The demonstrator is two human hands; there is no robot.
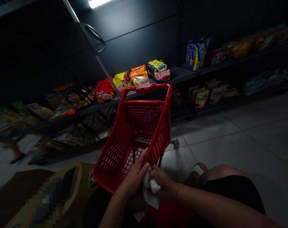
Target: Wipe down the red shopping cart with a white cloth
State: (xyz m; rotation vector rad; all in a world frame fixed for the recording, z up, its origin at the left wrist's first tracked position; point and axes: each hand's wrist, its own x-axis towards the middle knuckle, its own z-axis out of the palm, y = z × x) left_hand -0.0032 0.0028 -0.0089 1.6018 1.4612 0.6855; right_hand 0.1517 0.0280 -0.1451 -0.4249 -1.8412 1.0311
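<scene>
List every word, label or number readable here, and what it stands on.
None can be read for certain.
Snack bags on the shelf: printed characters, too small and blurred to read.
Red basket: no lettering visible.
White cloth between left hand and right hand: no print visible.

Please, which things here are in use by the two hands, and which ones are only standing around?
In use:
- left hand, lying flat on the red basket
- right hand, gripping the white cloth at the basket's near wall

Only around:
- snack packets on the shelf
- tan plastic container
- metal pole
</scene>
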